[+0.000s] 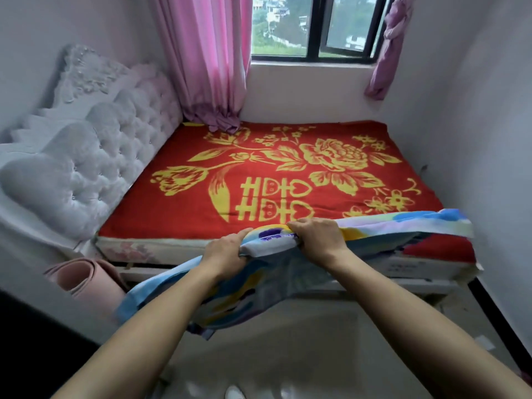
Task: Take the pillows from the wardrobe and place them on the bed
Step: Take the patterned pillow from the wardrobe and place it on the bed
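While each hand point(227, 253) point(316, 234) grips a colourful pillow point(259, 286), the red-blanketed bed point(288, 174) lies under a window point(313, 24).

head view, down toward bed point(288, 174)

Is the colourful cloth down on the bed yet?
Not yet: both hands hold the cloth up, sagging over the bed's near edge.

- Both bare forearms reach forward from the bottom of the view, converging toward the centre.
- The left hand point(227, 251) is knuckles up, fingers curled under and clenched.
- The right hand point(318, 236) sits just beside it, slightly higher and farther forward, fingers folded down, thumb tucked, closed tight too.
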Demonstrator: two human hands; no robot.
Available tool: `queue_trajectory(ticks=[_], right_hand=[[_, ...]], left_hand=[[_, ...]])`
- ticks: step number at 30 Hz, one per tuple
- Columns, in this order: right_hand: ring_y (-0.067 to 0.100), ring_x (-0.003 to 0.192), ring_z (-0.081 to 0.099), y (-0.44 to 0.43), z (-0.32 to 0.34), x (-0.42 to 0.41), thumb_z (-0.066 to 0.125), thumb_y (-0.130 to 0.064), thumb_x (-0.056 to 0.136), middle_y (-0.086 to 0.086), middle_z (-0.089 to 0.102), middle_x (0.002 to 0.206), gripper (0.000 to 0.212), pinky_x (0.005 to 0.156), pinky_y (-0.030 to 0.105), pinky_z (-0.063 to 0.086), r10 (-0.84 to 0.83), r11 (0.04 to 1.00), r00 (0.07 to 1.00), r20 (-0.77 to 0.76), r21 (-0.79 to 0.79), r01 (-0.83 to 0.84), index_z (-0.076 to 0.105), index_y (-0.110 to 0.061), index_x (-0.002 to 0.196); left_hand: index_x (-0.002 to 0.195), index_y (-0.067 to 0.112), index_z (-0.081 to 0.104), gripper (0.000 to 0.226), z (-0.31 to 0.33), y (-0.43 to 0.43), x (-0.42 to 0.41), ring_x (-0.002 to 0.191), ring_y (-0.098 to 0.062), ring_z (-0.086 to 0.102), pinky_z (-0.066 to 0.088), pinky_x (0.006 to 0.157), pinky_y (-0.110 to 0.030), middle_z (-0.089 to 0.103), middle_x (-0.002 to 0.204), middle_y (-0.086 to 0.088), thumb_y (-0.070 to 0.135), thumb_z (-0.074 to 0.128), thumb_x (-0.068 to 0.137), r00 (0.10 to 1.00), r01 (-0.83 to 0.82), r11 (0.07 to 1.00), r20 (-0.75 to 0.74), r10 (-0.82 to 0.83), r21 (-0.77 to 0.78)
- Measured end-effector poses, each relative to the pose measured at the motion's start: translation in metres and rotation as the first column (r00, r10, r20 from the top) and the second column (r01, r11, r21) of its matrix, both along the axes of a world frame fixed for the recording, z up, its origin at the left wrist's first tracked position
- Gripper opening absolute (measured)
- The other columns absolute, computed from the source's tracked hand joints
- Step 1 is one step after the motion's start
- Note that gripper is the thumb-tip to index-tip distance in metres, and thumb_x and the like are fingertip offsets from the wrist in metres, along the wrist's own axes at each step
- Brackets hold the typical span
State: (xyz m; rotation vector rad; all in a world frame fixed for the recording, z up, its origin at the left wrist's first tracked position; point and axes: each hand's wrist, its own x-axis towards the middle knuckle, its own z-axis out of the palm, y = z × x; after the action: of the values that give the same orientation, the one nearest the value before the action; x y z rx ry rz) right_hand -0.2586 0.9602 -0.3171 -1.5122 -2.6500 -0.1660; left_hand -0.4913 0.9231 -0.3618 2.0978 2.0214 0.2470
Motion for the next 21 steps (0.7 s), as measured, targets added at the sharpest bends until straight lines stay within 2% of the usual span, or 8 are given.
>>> queue_trajectory(ticks=[4, 10, 15, 18, 21], right_hand=[[0.025, 0.102, 0.068, 0.078, 0.023, -0.049, 0.054, -0.024, 0.089, -0.004, 0.071, 0.114, 0.04, 0.08, 0.035, 0.051, 0.014, 0.997, 1.0, -0.021, 0.081, -0.012, 0.062, -0.031, 0.127], [0.024, 0.121, 0.06, 0.174, 0.036, -0.119, 0.055, -0.02, 0.092, -0.003, 0.063, 0.134, 0.051, 0.098, 0.039, 0.046, 0.009, 0.992, 0.999, -0.041, 0.127, -0.003, 0.052, -0.029, 0.141], [0.026, 0.115, 0.064, 0.259, 0.027, -0.178, 0.061, -0.015, 0.087, -0.001, 0.067, 0.126, 0.049, 0.094, 0.04, 0.048, 0.056, 0.988, 0.994, -0.095, 0.148, -0.042, 0.059, -0.023, 0.135], [0.024, 0.115, 0.063, 0.324, 0.013, -0.216, 0.059, -0.018, 0.088, -0.003, 0.067, 0.126, 0.048, 0.095, 0.039, 0.047, 0.093, 0.985, 0.991, -0.1, 0.154, -0.077, 0.058, -0.027, 0.135], [0.02, 0.119, 0.06, 0.392, -0.005, -0.256, 0.056, -0.022, 0.091, -0.007, 0.065, 0.13, 0.047, 0.099, 0.037, 0.044, 0.133, 0.985, 0.986, -0.101, 0.125, -0.12, 0.055, -0.031, 0.137]], left_hand=[[0.146, 0.044, 0.033, 0.059, 0.019, 0.07, -0.048, 0.091, -0.028, 0.067, 0.049, 0.074, -0.037, 0.069, 0.115, 0.001, 0.043, 0.046, 0.088, 0.999, -0.005, 0.986, -0.039, 0.012, 0.164], [0.143, 0.035, 0.044, 0.062, 0.037, 0.156, -0.115, 0.076, -0.028, 0.069, 0.044, 0.057, -0.031, 0.071, 0.112, 0.003, 0.028, 0.056, 0.082, 0.998, -0.034, 0.935, -0.043, 0.053, 0.352], [0.14, 0.029, 0.05, 0.058, 0.034, 0.227, -0.167, 0.075, -0.028, 0.07, 0.049, 0.056, -0.034, 0.072, 0.109, 0.001, 0.03, 0.056, 0.082, 0.991, -0.099, 0.915, -0.043, 0.125, 0.392], [0.138, 0.026, 0.052, 0.053, 0.026, 0.278, -0.2, 0.076, -0.027, 0.071, 0.051, 0.058, -0.034, 0.074, 0.106, -0.001, 0.036, 0.05, 0.086, 0.986, -0.13, 0.905, -0.043, 0.16, 0.405], [0.138, 0.03, 0.051, 0.051, 0.021, 0.331, -0.234, 0.077, -0.028, 0.07, 0.049, 0.059, -0.033, 0.074, 0.103, 0.0, 0.035, 0.054, 0.087, 0.97, -0.178, 0.919, -0.093, 0.223, 0.352]])
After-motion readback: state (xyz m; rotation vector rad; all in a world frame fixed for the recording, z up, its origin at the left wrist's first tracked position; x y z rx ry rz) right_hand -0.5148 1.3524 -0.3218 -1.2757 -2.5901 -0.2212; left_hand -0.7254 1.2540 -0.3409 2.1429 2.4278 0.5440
